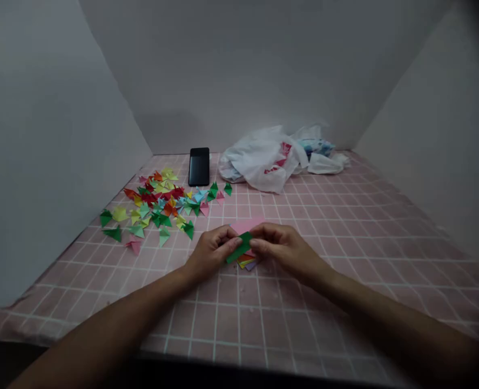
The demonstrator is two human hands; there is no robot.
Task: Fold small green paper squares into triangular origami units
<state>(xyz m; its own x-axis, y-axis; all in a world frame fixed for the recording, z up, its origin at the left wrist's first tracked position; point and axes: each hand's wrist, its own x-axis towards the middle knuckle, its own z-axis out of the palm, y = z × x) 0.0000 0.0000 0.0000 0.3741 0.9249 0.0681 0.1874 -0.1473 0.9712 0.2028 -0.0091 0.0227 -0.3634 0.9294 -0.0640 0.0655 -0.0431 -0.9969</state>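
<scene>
Head view: green paper (238, 249) is held slantwise above the tabletop (344, 227), its long axis running from the near left end to the far right end. On its left, the left hand (210, 249) grips it, thumb pressed across its face and the near end sticking out below. On its right, the right hand (285, 246) pinches the far end between thumb and fingers. The paper looks like a narrow, plain, straight-edged strip, with coloured sheets (246, 263) showing beneath.

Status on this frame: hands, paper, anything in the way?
Left hand, right hand both gripping green paper. Colored sheets beneath. Folded paper pieces off to the left, not blocking.
</scene>
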